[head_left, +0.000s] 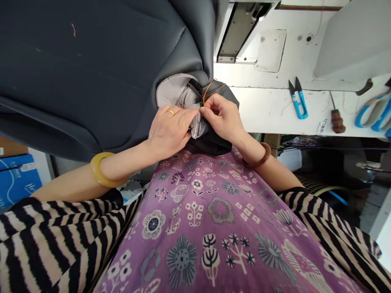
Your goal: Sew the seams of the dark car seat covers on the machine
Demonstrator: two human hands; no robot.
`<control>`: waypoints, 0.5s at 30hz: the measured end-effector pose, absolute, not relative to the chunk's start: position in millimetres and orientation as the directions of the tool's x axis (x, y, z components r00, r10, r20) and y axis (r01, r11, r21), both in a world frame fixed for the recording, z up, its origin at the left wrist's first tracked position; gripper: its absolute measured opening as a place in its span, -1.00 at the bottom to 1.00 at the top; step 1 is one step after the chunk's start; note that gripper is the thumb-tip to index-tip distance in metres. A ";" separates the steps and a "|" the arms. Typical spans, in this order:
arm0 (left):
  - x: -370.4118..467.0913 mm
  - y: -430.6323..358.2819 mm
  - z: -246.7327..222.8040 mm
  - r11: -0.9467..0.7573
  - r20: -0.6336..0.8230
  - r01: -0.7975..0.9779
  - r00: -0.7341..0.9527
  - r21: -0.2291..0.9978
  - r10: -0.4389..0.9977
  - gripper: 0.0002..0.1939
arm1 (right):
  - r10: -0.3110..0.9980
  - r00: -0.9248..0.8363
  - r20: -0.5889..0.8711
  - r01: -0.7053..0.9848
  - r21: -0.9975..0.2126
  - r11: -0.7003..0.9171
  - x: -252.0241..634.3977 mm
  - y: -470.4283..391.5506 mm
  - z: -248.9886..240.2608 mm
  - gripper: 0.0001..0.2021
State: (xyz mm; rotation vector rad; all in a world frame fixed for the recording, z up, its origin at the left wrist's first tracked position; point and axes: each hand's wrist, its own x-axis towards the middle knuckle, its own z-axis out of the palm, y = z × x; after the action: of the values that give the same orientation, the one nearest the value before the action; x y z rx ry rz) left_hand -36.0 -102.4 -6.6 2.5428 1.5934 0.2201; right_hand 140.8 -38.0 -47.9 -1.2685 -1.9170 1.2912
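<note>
A large dark leather-like cover (116, 69) spreads over the table, its edge turned back to show grey mesh backing (171, 91). My left hand (171, 130) is closed on the folded seam of this cover, its thumb hidden. Close beside it, my right hand (224, 118) pinches at the seam, fingertips together on an orange thread (208, 88). The thread loops up from the fingers beside a line of orange stitching on a dark flap (227, 92). What lies right between the fingertips is too small to make out.
A sewing machine (238, 36) stands at the top right on a white table (262, 106). Blue thread snips (298, 99), a wooden-handled awl (337, 120) and blue-handled scissors (374, 112) lie to the right. A blue box (20, 183) stands at the lower left.
</note>
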 end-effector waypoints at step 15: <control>-28.4 -97.6 -14.5 -0.353 0.077 0.894 0.346 0.275 0.935 -0.69 | 0.945 -0.318 0.073 0.337 -0.923 0.184 156.5 -35.9 -59.2 -0.68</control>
State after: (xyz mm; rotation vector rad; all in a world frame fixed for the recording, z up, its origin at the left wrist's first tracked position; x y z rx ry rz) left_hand -28.4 -97.6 -14.5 2.4205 1.6663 0.3288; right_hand 156.5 -35.9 -59.2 -1.2118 -1.7754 1.1265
